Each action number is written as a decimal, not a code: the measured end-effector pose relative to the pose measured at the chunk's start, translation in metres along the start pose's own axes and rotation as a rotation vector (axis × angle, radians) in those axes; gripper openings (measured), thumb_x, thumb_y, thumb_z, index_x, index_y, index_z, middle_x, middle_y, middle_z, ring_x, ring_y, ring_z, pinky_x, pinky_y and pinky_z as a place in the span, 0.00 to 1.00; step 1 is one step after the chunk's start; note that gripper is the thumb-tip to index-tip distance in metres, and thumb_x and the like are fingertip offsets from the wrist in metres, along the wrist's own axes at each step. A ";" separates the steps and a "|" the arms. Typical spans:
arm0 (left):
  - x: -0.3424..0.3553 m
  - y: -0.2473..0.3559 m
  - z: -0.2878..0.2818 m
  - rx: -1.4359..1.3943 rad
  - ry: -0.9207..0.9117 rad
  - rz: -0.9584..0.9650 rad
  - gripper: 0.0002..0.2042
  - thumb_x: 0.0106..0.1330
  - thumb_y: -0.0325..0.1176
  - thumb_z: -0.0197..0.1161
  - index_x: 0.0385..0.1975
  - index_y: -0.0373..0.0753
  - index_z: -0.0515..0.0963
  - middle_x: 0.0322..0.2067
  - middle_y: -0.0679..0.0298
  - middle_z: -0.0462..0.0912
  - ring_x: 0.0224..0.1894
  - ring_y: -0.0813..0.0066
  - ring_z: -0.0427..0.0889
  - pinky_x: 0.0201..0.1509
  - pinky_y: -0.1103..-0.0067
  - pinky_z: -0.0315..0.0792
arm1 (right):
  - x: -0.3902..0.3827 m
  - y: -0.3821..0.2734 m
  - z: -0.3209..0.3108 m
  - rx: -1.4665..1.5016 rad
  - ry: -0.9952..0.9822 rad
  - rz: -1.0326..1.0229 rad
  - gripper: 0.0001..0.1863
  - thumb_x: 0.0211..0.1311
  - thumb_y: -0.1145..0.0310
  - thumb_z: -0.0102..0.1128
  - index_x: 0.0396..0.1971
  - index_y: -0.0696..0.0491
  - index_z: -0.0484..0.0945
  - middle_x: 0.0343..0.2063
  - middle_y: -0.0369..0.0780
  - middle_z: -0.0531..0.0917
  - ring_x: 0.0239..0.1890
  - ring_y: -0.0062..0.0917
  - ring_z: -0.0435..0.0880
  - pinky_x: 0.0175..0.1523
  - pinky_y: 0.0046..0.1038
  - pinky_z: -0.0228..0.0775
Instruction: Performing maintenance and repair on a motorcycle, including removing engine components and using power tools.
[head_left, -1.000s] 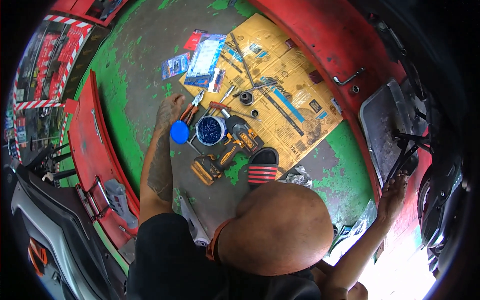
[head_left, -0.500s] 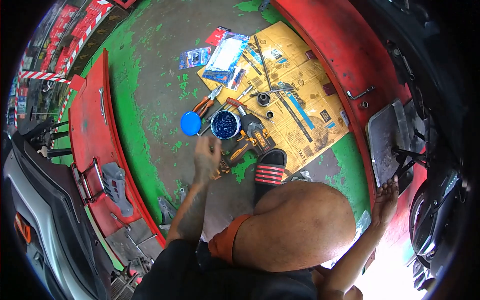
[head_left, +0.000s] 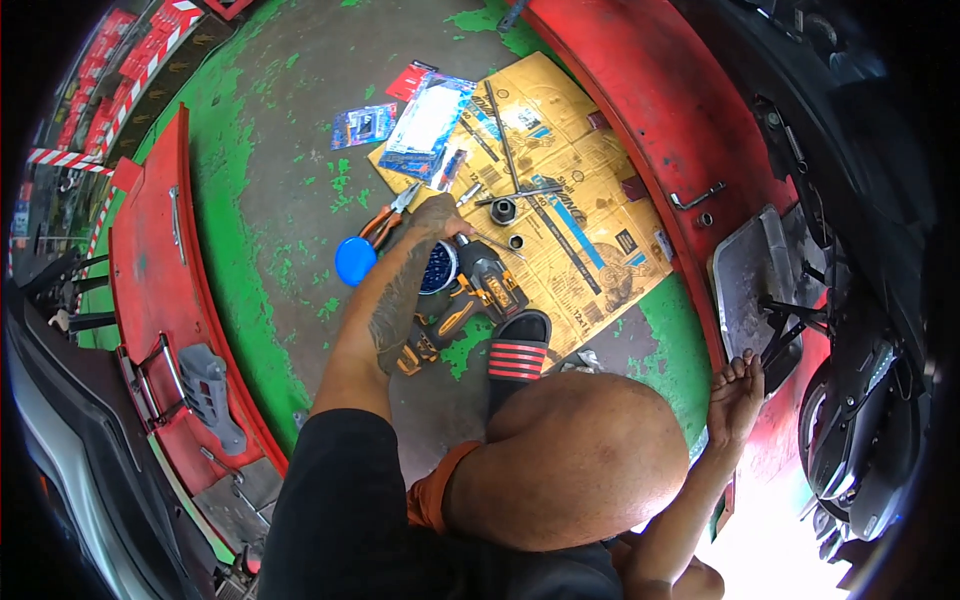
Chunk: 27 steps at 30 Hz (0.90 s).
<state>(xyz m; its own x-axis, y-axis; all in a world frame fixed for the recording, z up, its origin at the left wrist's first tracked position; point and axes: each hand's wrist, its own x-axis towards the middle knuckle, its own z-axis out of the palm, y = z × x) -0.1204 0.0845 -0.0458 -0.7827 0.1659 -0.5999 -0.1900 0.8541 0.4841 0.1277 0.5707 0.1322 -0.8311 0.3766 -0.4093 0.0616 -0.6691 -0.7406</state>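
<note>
My left hand (head_left: 440, 215) reaches over the handle end of a thin-shafted tool (head_left: 497, 244) on the cardboard. Its fingers are mostly hidden, so its grip on the tool is unclear. Under my left forearm stands a round tub of dark blue grease (head_left: 437, 268), partly covered, with its blue lid (head_left: 355, 261) to the left. A black and orange cordless impact wrench (head_left: 488, 285) lies right of the tub. Orange-handled pliers (head_left: 385, 222) rest just left of my left hand. My right hand (head_left: 737, 395), palm up with loosely bent fingers, holds nothing beside a metal tray (head_left: 745, 275).
Flattened cardboard (head_left: 600, 220) carries a black socket (head_left: 503, 211), a smaller socket (head_left: 516, 242) and long bars (head_left: 500, 135). Blue packets (head_left: 430, 120) lie beyond. Red lift platforms (head_left: 160, 270) flank both sides, with motorcycle parts at the edges. My sandalled foot (head_left: 518, 350) is near the impact wrench.
My left hand has moved forward from in front of the grease tub to the tool's handle behind it. My right hand remains near the tray. The whole view has shifted slightly.
</note>
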 end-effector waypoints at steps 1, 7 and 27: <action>0.003 0.002 0.000 -0.053 -0.041 0.006 0.22 0.53 0.50 0.72 0.23 0.31 0.85 0.19 0.58 0.84 0.23 0.69 0.84 0.28 0.71 0.74 | -0.001 -0.003 -0.004 -0.006 0.013 -0.008 0.09 0.74 0.62 0.51 0.41 0.52 0.72 0.25 0.31 0.68 0.28 0.16 0.67 0.36 0.19 0.63; 0.003 -0.059 -0.050 -0.079 0.437 0.079 0.15 0.48 0.42 0.72 0.31 0.38 0.84 0.28 0.53 0.85 0.32 0.58 0.83 0.37 0.68 0.74 | 0.000 0.004 -0.029 0.048 0.007 0.060 0.08 0.74 0.62 0.51 0.41 0.51 0.72 0.25 0.31 0.69 0.28 0.15 0.68 0.34 0.19 0.63; -0.095 -0.089 -0.025 0.321 0.358 0.162 0.12 0.63 0.35 0.61 0.41 0.35 0.79 0.35 0.53 0.80 0.40 0.55 0.81 0.44 0.67 0.76 | 0.006 0.034 -0.003 -0.335 0.029 0.026 0.11 0.74 0.69 0.49 0.52 0.53 0.70 0.43 0.38 0.78 0.43 0.23 0.76 0.51 0.27 0.68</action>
<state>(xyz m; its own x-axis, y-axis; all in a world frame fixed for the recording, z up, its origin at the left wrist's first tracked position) -0.0434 -0.0196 -0.0162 -0.9517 0.1776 -0.2504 0.0986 0.9493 0.2986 0.1269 0.5521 0.1032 -0.8112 0.3831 -0.4418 0.2648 -0.4330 -0.8616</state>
